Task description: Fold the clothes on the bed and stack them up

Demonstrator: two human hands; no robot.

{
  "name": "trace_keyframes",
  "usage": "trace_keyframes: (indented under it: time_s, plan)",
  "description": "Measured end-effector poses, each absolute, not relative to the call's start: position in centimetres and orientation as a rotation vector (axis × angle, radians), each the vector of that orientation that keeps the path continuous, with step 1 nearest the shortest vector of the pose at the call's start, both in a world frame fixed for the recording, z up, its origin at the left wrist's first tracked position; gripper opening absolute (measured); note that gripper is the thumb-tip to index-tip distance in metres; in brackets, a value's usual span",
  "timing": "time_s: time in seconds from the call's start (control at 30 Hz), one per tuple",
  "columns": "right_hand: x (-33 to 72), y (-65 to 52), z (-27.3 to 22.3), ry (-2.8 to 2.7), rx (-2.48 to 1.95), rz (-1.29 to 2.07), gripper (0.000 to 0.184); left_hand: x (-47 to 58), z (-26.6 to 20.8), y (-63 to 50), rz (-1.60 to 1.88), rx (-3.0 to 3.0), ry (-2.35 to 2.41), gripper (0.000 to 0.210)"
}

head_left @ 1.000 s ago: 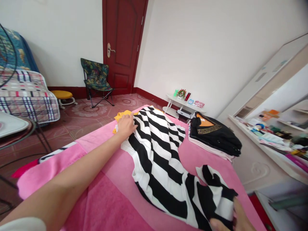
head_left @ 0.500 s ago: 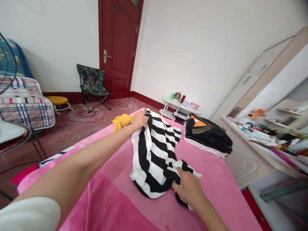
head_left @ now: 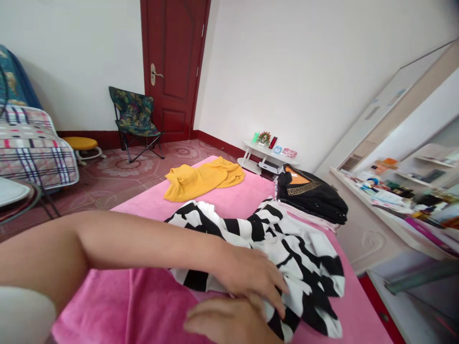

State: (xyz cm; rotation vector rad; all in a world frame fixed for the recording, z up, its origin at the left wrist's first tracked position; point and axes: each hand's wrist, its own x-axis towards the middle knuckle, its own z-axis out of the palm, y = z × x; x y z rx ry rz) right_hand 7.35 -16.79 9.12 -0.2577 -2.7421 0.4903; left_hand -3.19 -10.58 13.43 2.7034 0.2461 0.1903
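A black-and-white striped garment (head_left: 247,229) lies spread and rumpled across the pink bed. My left hand (head_left: 251,274) rests on it, fingers stretched out over the cloth near the lower middle. Just below, at the bottom edge of the view, is my right hand (head_left: 229,320), slightly blurred, its fingers extended toward the left and crossing close under my left hand. My left forearm covers part of the garment's left side. Beyond the stripes, a yellow garment (head_left: 204,179) lies loosely on the far left part of the bed.
A stack of folded clothes (head_left: 310,196), black on top, sits at the bed's far right. Behind it stands a small white shelf (head_left: 268,155). A cluttered dresser (head_left: 394,210) is at the right. A folding chair (head_left: 134,117) stands before the red door (head_left: 179,62).
The striped garment, gripped by both hands earlier, now lies spread wider toward the right. Both hands have let go and come together near me. More of the yellow garment shows.
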Motion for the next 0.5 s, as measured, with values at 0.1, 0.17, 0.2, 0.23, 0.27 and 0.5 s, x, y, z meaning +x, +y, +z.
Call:
trace_keyframes:
  time_s: [0.1,0.17,0.2,0.23,0.27,0.5]
  plan:
    - [12.3,-15.3,9.3,-2.686,-0.317,0.218,0.025,-9.3,13.1,-12.3,0.451,2.792,0.651,0.048]
    - [15.3,-14.2,8.6,-2.664,-0.493,-0.078,0.041,-13.4,12.0,-12.8,0.565,2.747,1.033,0.062]
    - [16.6,-13.7,7.9,-2.671,-0.581,-0.194,0.052,-15.3,11.2,-13.0,0.596,2.688,1.246,0.071]
    - [17.7,-13.1,7.1,-2.679,-0.668,-0.278,0.065,-17.1,10.3,-13.2,0.607,2.607,1.458,0.080]
    - [18.6,-12.7,6.2,-2.677,-0.765,-0.326,0.076,-18.9,9.4,-13.5,0.595,2.504,1.661,0.087]
    - [21.4,-11.3,3.5,-2.629,-1.342,-0.055,0.103,-25.0,5.8,-17.4,0.272,1.781,2.227,0.061]
